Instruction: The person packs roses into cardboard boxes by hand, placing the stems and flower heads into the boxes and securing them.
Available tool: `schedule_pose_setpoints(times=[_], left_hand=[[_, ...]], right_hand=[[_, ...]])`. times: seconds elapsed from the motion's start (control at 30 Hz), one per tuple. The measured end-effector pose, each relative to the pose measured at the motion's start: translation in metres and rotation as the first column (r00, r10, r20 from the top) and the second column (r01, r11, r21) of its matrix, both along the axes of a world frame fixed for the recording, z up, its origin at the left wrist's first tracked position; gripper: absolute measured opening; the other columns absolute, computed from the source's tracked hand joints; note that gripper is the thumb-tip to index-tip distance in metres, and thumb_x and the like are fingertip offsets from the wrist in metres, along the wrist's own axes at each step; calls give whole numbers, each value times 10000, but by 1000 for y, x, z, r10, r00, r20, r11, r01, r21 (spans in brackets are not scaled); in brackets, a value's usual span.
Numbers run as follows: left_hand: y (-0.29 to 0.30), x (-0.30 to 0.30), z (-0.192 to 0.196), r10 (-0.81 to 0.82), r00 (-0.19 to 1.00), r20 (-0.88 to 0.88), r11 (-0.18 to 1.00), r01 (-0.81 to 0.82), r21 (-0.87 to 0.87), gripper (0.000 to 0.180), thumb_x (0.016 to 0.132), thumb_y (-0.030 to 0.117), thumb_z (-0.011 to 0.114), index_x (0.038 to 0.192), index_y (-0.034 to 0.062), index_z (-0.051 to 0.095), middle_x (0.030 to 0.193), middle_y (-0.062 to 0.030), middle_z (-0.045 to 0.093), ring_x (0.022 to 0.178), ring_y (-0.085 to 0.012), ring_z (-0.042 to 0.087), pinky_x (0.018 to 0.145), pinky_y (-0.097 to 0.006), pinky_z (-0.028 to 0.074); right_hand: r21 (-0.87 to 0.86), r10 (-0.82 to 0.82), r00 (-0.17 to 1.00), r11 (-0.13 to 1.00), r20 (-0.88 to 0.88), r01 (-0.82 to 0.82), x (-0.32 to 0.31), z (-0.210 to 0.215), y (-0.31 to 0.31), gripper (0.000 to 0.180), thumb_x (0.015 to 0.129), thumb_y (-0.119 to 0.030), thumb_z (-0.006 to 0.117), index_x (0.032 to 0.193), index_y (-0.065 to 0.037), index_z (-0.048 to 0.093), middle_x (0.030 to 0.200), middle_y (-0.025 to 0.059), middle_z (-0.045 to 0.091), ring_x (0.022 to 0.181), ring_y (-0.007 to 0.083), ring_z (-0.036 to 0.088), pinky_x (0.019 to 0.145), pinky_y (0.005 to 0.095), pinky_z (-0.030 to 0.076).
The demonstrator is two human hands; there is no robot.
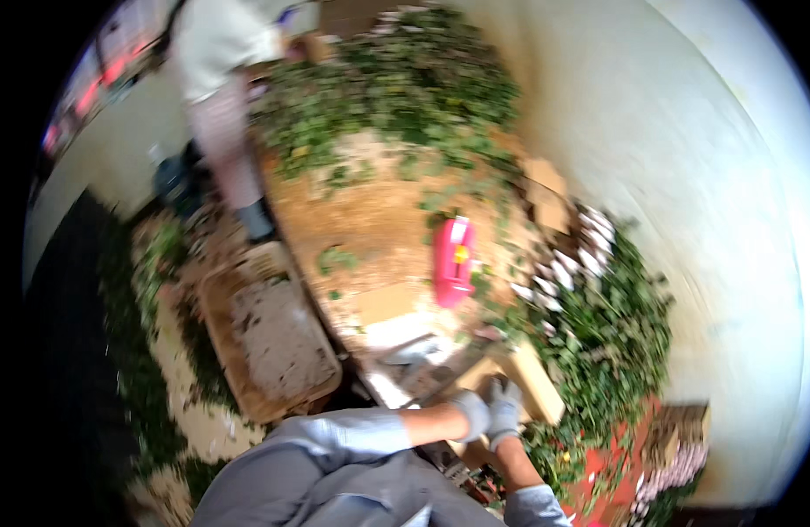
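Observation:
Both my hands wear light grey gloves and meet at a pale tan block-like piece (530, 384), possibly wood or cardboard, at the near right of the table. My right hand (504, 410) lies on it with the fingers stretched forward, somewhat blurred. Beside it, nearly touching, my left hand (469, 415) comes in from the left; its fingers are smeared and partly hidden. Just left of the hands are a blurred whitish blade-like piece (412, 353) and a flat brown cardboard piece (389, 304). Farther off on the table lies a bright pink object (453, 263) with a yellow part.
Leafy green stems with white-wrapped heads (589, 250) pile up on the right. Another large heap of stems (396, 88) covers the table's far end, where a person (225, 97) stands. A tan plastic crate (220, 338) with debris stands left of the wooden table (335, 211).

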State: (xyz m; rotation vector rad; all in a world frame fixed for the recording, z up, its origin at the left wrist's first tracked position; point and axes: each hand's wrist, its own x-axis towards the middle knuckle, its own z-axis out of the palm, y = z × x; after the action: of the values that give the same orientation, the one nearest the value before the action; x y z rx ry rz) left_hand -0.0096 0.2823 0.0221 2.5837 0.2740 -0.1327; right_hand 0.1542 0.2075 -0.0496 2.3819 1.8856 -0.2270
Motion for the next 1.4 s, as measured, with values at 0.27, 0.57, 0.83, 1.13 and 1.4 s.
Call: schedule_pose_setpoints(times=[0.27,0.57,0.83,1.13,1.4], left_hand=[[7,-7,23,-121,959,-256,975,164,153,178,827,152,642,886,61,783,927,-146,756,875,-321,738,775,-436,576],[6,4,21,-172,926,-335,958,236,160,239,819,206,657,1005,82,743,1087,-126,720,1059,-318,679,915,-456,534],[9,-4,17,-188,927,-324,960,243,139,351,822,275,680,1143,138,712,1181,-96,705,1071,-306,670,936,-470,513],[3,-5,24,-168,944,-284,959,223,177,254,801,239,713,1007,91,703,1085,-110,706,1045,-320,663,900,-466,520],[15,1,31,-245,932,-269,946,290,146,308,833,191,595,1104,103,712,1129,-117,706,1046,-324,661,927,-459,518]], right_hand=[[84,-117,983,988,-141,130,-32,41,1,730,821,-378,719,1459,-88,514,1486,218,456,1389,412,428,1132,527,350],[170,-153,974,969,-165,180,-22,48,-5,586,847,-307,675,1371,-81,545,1419,180,511,1325,365,483,1054,515,389],[256,-119,969,951,-217,174,-27,34,-2,527,797,-186,640,1302,-52,570,1304,211,541,1208,382,541,983,541,430],[196,-124,964,965,-235,172,-29,46,-8,631,817,-329,704,1357,-55,527,1394,208,493,1323,383,464,1042,540,388],[195,-136,917,956,-374,221,-20,63,-5,543,836,-219,664,1334,-29,564,1352,203,532,1272,395,506,1057,534,397]])
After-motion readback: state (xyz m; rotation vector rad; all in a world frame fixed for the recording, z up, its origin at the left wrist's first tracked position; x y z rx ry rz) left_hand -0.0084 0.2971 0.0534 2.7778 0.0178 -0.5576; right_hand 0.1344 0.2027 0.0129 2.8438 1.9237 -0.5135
